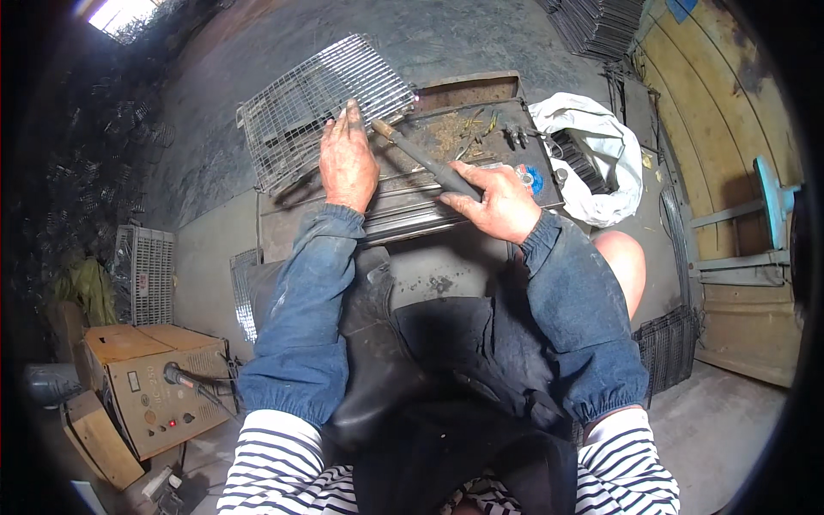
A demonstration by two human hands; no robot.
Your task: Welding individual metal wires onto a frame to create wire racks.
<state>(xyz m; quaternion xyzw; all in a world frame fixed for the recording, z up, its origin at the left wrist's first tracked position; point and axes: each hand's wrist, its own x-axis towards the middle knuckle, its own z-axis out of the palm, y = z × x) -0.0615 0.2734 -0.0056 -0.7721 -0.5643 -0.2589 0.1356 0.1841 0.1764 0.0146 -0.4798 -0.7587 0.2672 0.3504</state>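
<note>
My left hand (347, 168) lies with its fingers stretched out over the near right edge of a wire mesh rack (292, 107), whose bars form a fine grid. My right hand (500, 202) is closed round a long, dark, tube-shaped tool (425, 160) with a brownish tip. The tip points up and left, close beside my left fingers and the rack's edge. My palm hides the tool's rear end. Under the rack stands a metal workbench (412, 193), its top dusted with brown grit. Small metal pieces (518, 136) and a blue disc (532, 179) lie on its right.
A white sack (631, 150) holding dark metal bars stands right of the bench. An orange-topped welding machine (159, 386) with a cable is at lower left, below a mesh crate (148, 273). Dark panels are stacked (598, 24) at the far right, and others (669, 348) lean near my right leg.
</note>
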